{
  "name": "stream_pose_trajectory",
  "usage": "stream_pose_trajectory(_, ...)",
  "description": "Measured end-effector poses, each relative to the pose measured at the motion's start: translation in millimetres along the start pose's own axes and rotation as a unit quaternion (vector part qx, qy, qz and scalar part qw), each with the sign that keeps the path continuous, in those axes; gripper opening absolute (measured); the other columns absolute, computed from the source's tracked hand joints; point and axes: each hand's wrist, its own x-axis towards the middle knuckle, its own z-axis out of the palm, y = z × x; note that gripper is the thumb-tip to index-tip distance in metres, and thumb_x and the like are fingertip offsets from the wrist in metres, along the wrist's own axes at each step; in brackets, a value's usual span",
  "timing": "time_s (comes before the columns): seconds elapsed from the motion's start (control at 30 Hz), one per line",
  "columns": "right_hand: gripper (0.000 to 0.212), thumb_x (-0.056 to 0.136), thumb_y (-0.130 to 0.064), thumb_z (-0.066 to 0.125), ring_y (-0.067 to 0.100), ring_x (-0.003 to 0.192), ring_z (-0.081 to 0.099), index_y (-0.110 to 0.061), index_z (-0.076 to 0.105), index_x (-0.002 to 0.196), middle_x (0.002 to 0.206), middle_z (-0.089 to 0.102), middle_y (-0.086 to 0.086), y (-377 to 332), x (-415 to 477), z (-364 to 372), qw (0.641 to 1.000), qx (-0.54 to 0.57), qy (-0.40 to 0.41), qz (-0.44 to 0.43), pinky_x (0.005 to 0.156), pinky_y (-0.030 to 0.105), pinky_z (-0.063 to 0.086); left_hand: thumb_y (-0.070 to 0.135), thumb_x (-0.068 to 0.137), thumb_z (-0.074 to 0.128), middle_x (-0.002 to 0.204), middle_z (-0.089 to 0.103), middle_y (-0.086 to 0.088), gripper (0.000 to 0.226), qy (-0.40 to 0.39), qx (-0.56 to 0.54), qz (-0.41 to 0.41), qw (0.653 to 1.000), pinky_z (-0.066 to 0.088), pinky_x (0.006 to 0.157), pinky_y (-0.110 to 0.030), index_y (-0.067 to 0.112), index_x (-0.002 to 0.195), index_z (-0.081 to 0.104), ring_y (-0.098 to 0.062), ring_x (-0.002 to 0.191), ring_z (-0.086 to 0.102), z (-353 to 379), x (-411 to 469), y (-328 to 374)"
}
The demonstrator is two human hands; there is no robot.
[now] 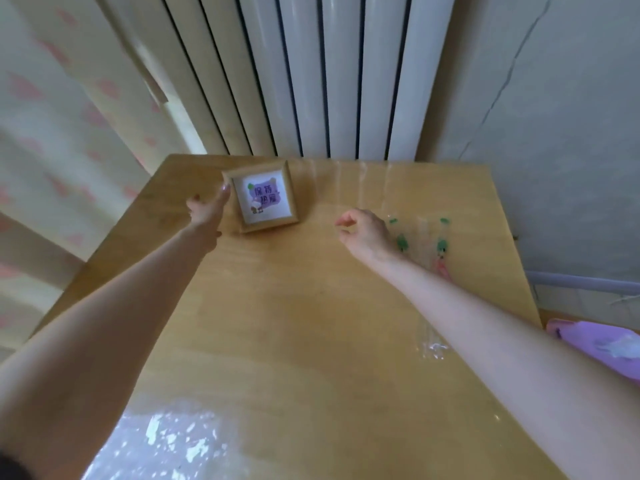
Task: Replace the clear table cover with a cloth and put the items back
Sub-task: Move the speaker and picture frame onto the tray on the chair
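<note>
Head view looks down on a pale wooden desk (498,216) that is under a clear table cover (332,317). The cover lies flat over most of the wood, gives a bright glare at the near edge below the left forearm, and is wrinkled beside the right forearm. Both bare arms reach forward over it. The left hand (206,212) is spread, its fingers (224,189) straight and at the left side of a small wooden picture frame (260,196). They touch it or lie just beside it, and I cannot tell which. The frame stands tilted back at the far edge of the desk, directly right of the left hand, and shows a white card with a purple print and dark characters. The right hand (364,231) hovers over the cover well to the right of the frame, with its fingers curled in and thumb and fingertips close together. Nothing shows between them. Just beyond and to the right of this hand, green and red printed motifs (442,244) show on the cover. Past the right forearm, off the desk's right edge, lies a lilac object (588,336) with something white on it; I cannot tell what it is. Behind the desk stands a white radiator (332,81), with a pink-patterned curtain (52,109) on the far side of the left arm and a cracked wall (554,98) beyond the right hand.
</note>
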Motion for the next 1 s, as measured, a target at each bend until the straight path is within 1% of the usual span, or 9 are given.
stream_pose_trajectory(0.1, 0.022, 0.087, -0.015, 0.058, 0.021, 0.112, 0.054, -0.017, 0.063, 0.109, 0.122, 0.057, 0.004, -7.5, 6.1, 13.7, 1.0, 0.008, -0.02, -0.003, 0.092, 0.026, 0.04, 0.053, 0.089, 0.051, 0.151, 0.028, -0.004, 0.078, -0.064, -0.04, -0.029, 0.997, 0.035, 0.107, -0.042, 0.016, 0.149, 0.015, -0.023, 0.134, 0.034, 7.0, 13.5, -4.6)
stream_pose_trajectory(0.2, 0.022, 0.087, -0.013, 0.058, 0.022, 0.107, 0.057, -0.018, 0.064, 0.108, 0.122, 0.057, 0.003, -11.0, 9.8, 18.5, 0.999, 0.039, -0.023, 0.007, 0.093, 0.035, 0.048, 0.045, 0.096, 0.044, 0.131, 0.051, -0.001, 0.057, -0.122, -0.078, -0.027, 0.989, 0.045, 0.077, -0.024, 0.015, 0.142, 0.033, -0.011, 0.1, 0.054, 19.4, 15.3, -7.0)
stream_pose_trajectory(0.37, 0.021, 0.086, -0.009, 0.057, 0.024, 0.099, 0.062, -0.016, 0.064, 0.106, 0.118, 0.06, 0.003, -11.5, 10.8, 18.9, 0.996, 0.085, -0.018, 0.021, 0.088, 0.044, 0.053, 0.026, 0.098, 0.048, 0.101, 0.062, 0.0, 0.04, -0.092, -0.067, 0.002, 0.993, 0.047, 0.069, -0.026, 0.005, 0.131, 0.045, -0.011, 0.078, 0.057, 22.1, 17.8, -13.6)
stream_pose_trajectory(0.47, 0.021, 0.086, -0.008, 0.057, 0.025, 0.1, 0.063, -0.016, 0.063, 0.105, 0.113, 0.061, 0.002, -10.9, 8.8, 13.0, 0.992, 0.12, -0.012, 0.031, 0.088, 0.044, 0.053, 0.02, 0.096, 0.051, 0.112, 0.059, -0.009, 0.037, -0.08, -0.041, 0.036, 0.995, 0.049, 0.077, -0.034, 0.002, 0.128, 0.047, -0.02, 0.088, 0.059, 18.0, 3.4, -14.6)
stream_pose_trajectory(0.6, 0.031, 0.087, -0.013, 0.059, 0.02, 0.101, 0.061, -0.018, 0.056, 0.117, 0.107, 0.056, -0.005, -6.4, -1.1, -6.0, 0.989, 0.144, 0.003, 0.018, 0.09, 0.042, 0.052, 0.016, 0.095, 0.052, 0.098, 0.062, -0.006, 0.017, -0.054, -0.051, 0.101, 0.992, 0.05, 0.085, -0.041, 0.006, 0.109, 0.055, -0.025, 0.095, 0.059, 11.1, -34.7, -20.3)
stream_pose_trajectory(0.67, 0.051, 0.087, -0.021, 0.063, 0.013, 0.104, 0.056, -0.024, 0.043, 0.134, 0.121, 0.054, -0.004, -2.9, -10.5, -22.9, 0.987, 0.162, 0.005, -0.002, 0.092, 0.035, 0.049, 0.014, 0.095, 0.052, 0.088, 0.06, -0.003, 0.006, -0.072, -0.06, 0.131, 0.987, 0.05, 0.08, -0.041, 0.013, 0.092, 0.056, -0.021, 0.085, 0.059, 11.3, -61.8, -19.5)
stream_pose_trajectory(0.8, 0.077, 0.084, -0.033, 0.067, 0.011, 0.121, 0.048, -0.039, 0.02, 0.145, 0.144, 0.039, -0.009, 8.6, -32.4, -62.0, 0.973, 0.224, -0.022, -0.042, 0.1, 0.031, 0.04, 0.007, 0.094, 0.05, 0.08, 0.059, -0.001, 0.017, -0.134, -0.054, 0.19, 0.971, 0.045, 0.071, -0.034, 0.018, 0.083, 0.057, -0.013, 0.073, 0.054, 27.7, -119.8, -15.7)
stream_pose_trajectory(0.93, 0.071, 0.084, -0.03, 0.069, 0.008, 0.105, 0.061, -0.041, 0.029, 0.142, 0.132, 0.053, -0.004, 30.2, -60.4, -108.5, 0.961, 0.27, -0.01, -0.055, 0.091, 0.028, 0.049, 0.006, 0.093, 0.05, 0.086, 0.062, -0.001, 0.016, -0.207, -0.049, 0.219, 0.952, 0.046, 0.081, -0.038, 0.018, 0.09, 0.06, -0.019, 0.084, 0.056, 61.8, -165.2, -13.8)
stream_pose_trajectory(1.0, 0.063, 0.085, -0.027, 0.068, 0.009, 0.097, 0.063, -0.042, 0.036, 0.137, 0.125, 0.058, 0.003, 45.3, -75.9, -132.6, 0.957, 0.287, 0.007, -0.051, 0.081, 0.035, 0.056, 0.006, 0.093, 0.051, 0.087, 0.062, -0.001, 0.015, -0.244, -0.046, 0.227, 0.942, 0.046, 0.083, -0.035, 0.019, 0.092, 0.06, -0.018, 0.085, 0.057, 83.2, -185.0, -11.9)
